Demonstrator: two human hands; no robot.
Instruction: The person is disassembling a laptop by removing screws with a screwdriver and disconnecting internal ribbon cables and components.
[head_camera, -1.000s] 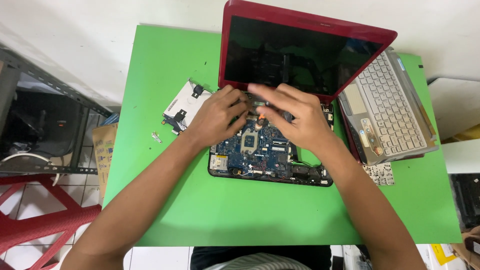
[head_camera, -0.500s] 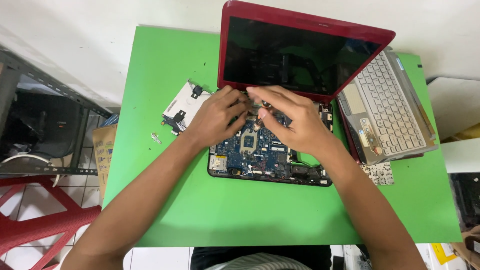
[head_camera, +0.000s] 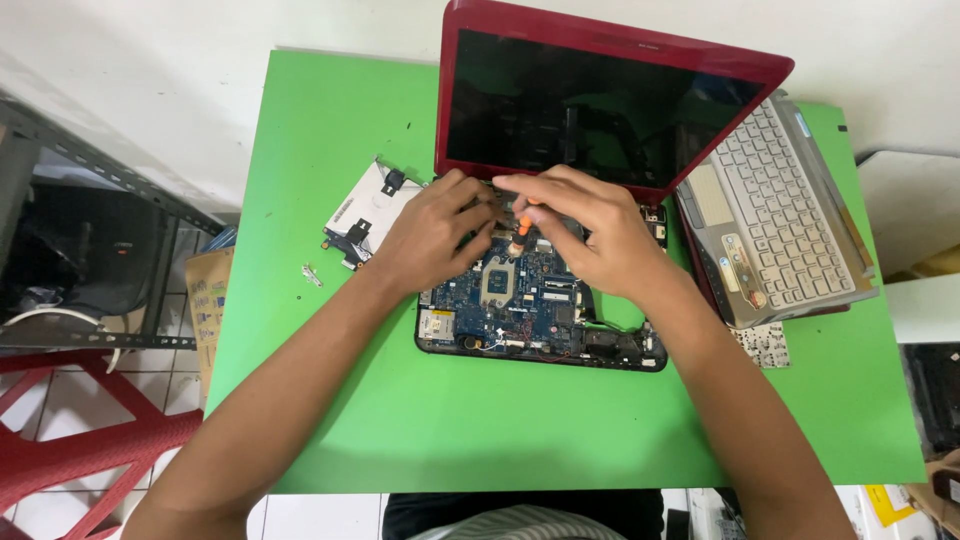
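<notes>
Head view looks down on a green table (head_camera: 330, 420) whose front and left parts lie bare, with open room there for the forearms; its left edge drops to a tiled floor with a red plastic chair (head_camera: 70, 450) and a dark metal rack (head_camera: 90, 250). At the far edge a red laptop (head_camera: 600, 110) stands with its dark screen raised, the opened base just below it showing a blue motherboard (head_camera: 520, 300). To the right, crowding that side, a removed silver keyboard panel (head_camera: 775, 215) lies tilted, reaching close to the table's right edge. Left of the base a white drive in a bracket (head_camera: 365, 215) rests on the green, with a small metal piece (head_camera: 313, 275) near it.

Both hands meet over the board's back edge, close under the screen. The left hand (head_camera: 430, 235) lies curled on the board, fingers bent; what they press is hidden. The right hand (head_camera: 590, 230) pinches a small orange-handled screwdriver (head_camera: 520, 235), its tip down on the board.
</notes>
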